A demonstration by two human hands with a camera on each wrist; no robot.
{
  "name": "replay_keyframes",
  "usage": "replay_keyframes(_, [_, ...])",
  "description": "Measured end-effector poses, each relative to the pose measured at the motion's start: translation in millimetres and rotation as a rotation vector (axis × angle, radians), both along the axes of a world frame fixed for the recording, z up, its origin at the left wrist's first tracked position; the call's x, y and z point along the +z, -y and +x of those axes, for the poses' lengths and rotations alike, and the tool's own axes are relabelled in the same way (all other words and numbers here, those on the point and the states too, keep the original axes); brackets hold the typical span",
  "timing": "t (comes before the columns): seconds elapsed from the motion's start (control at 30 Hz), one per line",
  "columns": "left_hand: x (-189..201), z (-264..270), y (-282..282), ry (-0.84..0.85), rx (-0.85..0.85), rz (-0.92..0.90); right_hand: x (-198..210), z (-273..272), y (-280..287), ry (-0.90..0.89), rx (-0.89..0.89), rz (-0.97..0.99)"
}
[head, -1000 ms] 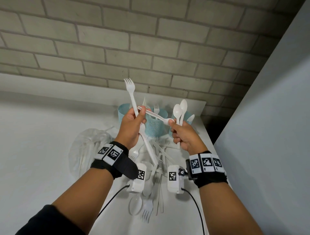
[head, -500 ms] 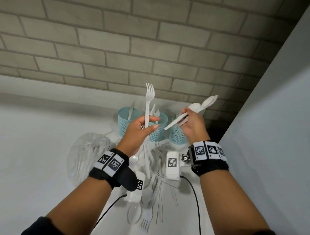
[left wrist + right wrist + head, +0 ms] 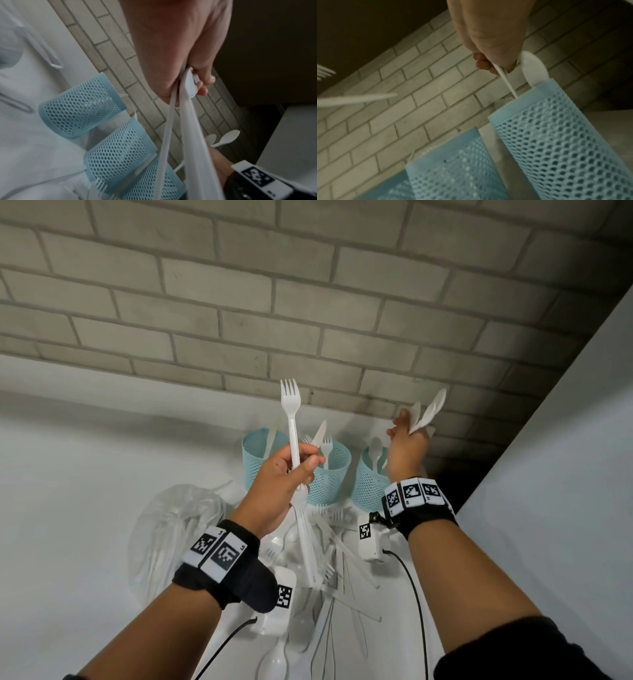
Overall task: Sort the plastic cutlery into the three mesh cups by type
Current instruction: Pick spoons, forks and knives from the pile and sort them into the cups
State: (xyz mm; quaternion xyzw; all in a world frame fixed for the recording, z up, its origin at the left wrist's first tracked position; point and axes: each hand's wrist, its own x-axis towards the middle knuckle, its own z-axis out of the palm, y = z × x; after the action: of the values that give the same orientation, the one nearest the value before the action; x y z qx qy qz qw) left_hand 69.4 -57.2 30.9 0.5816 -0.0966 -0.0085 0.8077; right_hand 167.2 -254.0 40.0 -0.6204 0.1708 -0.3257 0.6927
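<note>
Three light-blue mesh cups stand in a row by the brick wall: the left cup (image 3: pixel 255 455) with a knife, the middle cup (image 3: pixel 334 474) with forks and the right cup (image 3: pixel 368 481) with a spoon. My left hand (image 3: pixel 303 460) grips a white fork (image 3: pixel 290 405) upright in front of the left and middle cups, along with more white handles (image 3: pixel 197 155) that hang below the fist. My right hand (image 3: pixel 409 426) pinches a few white spoons (image 3: pixel 430 410), bowls up, above the right cup (image 3: pixel 556 135). A spoon handle (image 3: pixel 507 82) slants down to that cup's rim.
Loose white cutlery (image 3: pixel 325 563) lies piled on the white table (image 3: pixel 68 508) in front of the cups. A crumpled clear plastic bag (image 3: pixel 174 529) sits to its left. The brick wall is right behind the cups, and a grey panel (image 3: pixel 548 474) closes the right side.
My right hand has taken a spoon from the left hand, then risen and moved right, over the right cup. The left hand stays near the middle cup with its fork upright.
</note>
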Motion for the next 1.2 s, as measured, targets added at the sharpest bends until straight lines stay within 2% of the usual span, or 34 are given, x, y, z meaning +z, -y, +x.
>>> replay_keyframes(0.1, [-1.8, 3.7, -2.0, -0.02, -0.039, -0.046, -12.5, 11.8, 3.6, -0.072, 0.021, -0.048])
replay_keyframes(0.23, [-2.0, 5.9, -4.5, -0.03, -0.076, -0.091, -22.7, 17.3, 5.7, -0.254, 0.025, -0.161])
replay_keyframes(0.4, [1.1, 5.7, -5.7, -0.07, -0.117, -0.186, -13.2, 13.9, 5.5, -0.183, 0.021, -0.243])
replay_keyframes(0.57, [6.7, 2.1, -6.2, -0.092, -0.162, -0.262, 7.2, -3.2, -11.9, 0.144, -0.16, -0.456])
replay_keyframes(0.63, [8.4, 0.7, -5.8, -0.105, -0.173, -0.293, 16.5, -17.5, -25.7, 0.204, -0.023, -0.384])
replay_keyframes(0.67, [9.0, -0.3, -5.5, -0.109, -0.176, -0.303, 21.8, -26.1, -34.3, 0.166, 0.116, -0.322])
replay_keyframes(0.77, [10.2, -4.4, -4.3, -0.125, -0.184, -0.337, 33.2, -48.8, -58.1, -0.143, 0.647, -0.192])
replay_keyframes(0.83, [10.1, -7.1, -5.3, -0.13, -0.19, -0.36, 32.9, -57.7, -66.8, -0.249, 0.88, -0.099])
replay_keyframes(0.9, [9.9, -8.9, -7.9, -0.122, -0.202, -0.377, 31.6, -60.6, -70.4, -0.249, 0.932, -0.052])
replay_keyframes(1.07, [10.2, -13.1, -14.0, -0.128, -0.222, -0.404, 35.7, -63.0, -75.5, -0.252, 0.904, -0.045])
replay_keyframes(1.2, [12.8, -13.8, -18.1, -0.172, -0.172, -0.468, 42.6, -61.1, -73.4, -0.184, 0.684, 0.062])
